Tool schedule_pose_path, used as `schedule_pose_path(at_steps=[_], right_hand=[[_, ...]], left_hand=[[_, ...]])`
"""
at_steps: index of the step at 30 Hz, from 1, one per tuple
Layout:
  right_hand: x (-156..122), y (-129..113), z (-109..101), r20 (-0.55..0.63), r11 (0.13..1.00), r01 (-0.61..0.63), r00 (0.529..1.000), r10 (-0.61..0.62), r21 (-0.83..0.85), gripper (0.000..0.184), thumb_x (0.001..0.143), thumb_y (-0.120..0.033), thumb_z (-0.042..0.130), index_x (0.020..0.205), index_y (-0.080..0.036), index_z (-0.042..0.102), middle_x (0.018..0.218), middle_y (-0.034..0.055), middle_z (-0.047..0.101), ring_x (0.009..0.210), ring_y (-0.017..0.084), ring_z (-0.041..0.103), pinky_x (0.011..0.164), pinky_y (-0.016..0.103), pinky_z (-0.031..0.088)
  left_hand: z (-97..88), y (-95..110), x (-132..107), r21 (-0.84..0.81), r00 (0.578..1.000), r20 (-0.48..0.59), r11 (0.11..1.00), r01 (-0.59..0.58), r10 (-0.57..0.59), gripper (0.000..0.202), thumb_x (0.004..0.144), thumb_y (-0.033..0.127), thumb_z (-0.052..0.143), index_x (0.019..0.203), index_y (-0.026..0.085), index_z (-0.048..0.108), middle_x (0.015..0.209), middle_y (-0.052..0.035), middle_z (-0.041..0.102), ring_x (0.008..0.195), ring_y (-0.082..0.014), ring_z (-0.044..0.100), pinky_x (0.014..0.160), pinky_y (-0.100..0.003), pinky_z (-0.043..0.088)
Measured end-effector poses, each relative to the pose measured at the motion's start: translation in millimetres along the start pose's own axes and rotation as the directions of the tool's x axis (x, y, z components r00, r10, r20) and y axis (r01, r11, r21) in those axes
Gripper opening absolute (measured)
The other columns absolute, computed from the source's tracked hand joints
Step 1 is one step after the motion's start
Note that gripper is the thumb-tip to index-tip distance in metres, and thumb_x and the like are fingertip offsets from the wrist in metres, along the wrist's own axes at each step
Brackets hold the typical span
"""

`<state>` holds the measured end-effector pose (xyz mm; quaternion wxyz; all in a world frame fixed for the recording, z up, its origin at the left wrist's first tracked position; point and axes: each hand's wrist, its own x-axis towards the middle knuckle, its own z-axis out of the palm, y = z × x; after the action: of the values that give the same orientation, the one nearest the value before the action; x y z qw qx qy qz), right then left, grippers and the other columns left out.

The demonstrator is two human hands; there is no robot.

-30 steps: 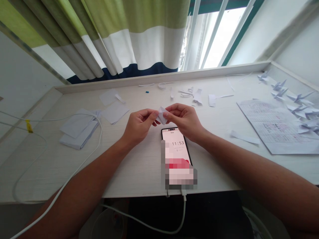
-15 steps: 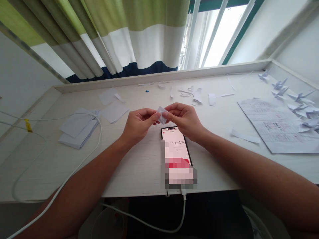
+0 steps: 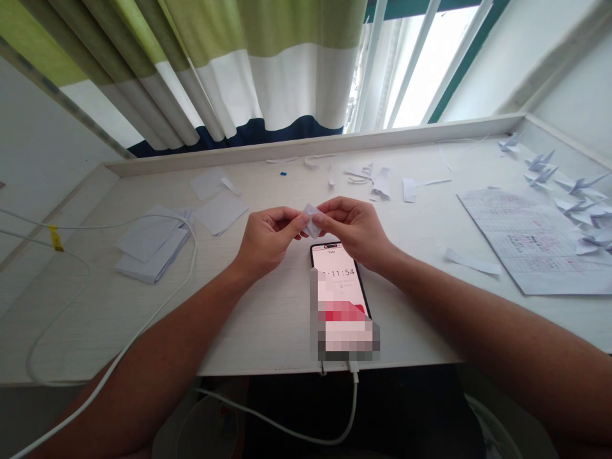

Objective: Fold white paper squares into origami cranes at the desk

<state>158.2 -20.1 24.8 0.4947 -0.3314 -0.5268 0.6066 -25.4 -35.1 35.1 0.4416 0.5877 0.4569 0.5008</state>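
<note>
A small white folded paper (image 3: pixel 312 220), diamond-shaped, is held up between both hands above the desk, just beyond the phone. My left hand (image 3: pixel 271 239) pinches its left side, thumb on the face towards me. On the right side, the thumb and fingers of my right hand (image 3: pixel 354 231) grip it in the same way. The fingertips behind the paper are partly hidden. Beneath the hands lies a phone (image 3: pixel 340 280) with a timer on its lit screen, its lower part blurred out.
Folded cranes (image 3: pixel 576 207) stand at the right beside a printed sheet (image 3: pixel 516 239). Stacked paper (image 3: pixel 153 245) and paper squares (image 3: pixel 222 212) lie left. Paper scraps (image 3: pixel 381 182) are scattered at the back. A white cable (image 3: pixel 165 303) crosses the left arm; another cable (image 3: pixel 354 408) hangs from the phone.
The view has shifted very slightly. Both hands keep the same pinch on the folded paper, with hardly any visible movement.
</note>
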Motion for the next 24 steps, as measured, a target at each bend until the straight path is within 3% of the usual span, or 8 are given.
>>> schedule_pose_path(at_steps=[18,24], right_hand=[[-0.1,-1.5,1.1,-0.004,0.999,0.018,1.0,-0.018,-0.038,0.04,0.074,-0.051,0.091,0.089,-0.019,0.073,0.081,0.0042,0.079,0.074,0.018,0.073,0.072,0.036,0.062],[0.6,-3.3,-1.1,-0.018,0.999,0.015,1.0,-0.016,-0.049,0.04,0.074,-0.05,0.091,0.089,-0.018,0.073,0.082,0.0046,0.079,0.072,0.017,0.072,0.072,0.036,0.062]], left_hand=[[-0.3,1.0,-0.8,-0.013,1.0,-0.02,1.0,0.015,-0.015,0.028,0.081,0.045,0.084,0.082,0.017,0.081,0.076,-0.0061,0.078,0.07,-0.0178,0.071,0.07,-0.031,0.06],[-5.0,-2.7,2.3,-0.094,0.998,0.057,0.995,0.025,-0.02,0.025,0.089,0.038,0.067,0.085,0.018,0.082,0.082,-0.0068,0.078,0.073,-0.0187,0.07,0.07,-0.032,0.057]])
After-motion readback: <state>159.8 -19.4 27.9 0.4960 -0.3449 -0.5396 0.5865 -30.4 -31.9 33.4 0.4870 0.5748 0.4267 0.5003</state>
